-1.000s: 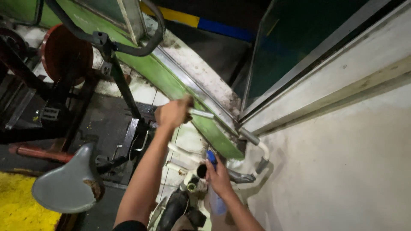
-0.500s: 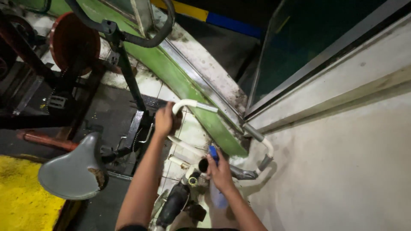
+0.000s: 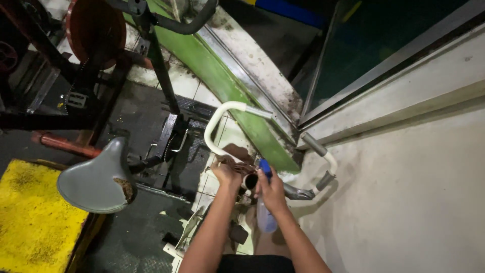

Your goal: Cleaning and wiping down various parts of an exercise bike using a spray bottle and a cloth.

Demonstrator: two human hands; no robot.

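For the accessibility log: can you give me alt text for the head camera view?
Seen from above, a person's right hand holds a blue-topped spray bottle while the left hand rests at the centre of a white exercise-bike handlebar. A grey saddle and a second black exercise bike stand to the left, beside a yellow mat.

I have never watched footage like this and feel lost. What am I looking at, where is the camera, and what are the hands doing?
The camera sits on a person's head and looks down, so the two bare arms reaching up from the bottom edge are the wearer's own. The right hand holds a spray bottle with a blue top. The left hand rests at the base of a white curved handlebar, on a brownish patch I cannot identify. To the left stands an exercise bike with a grey saddle and a reddish wheel. A yellow mat lies at the lower left, and a pale wall fills the right.
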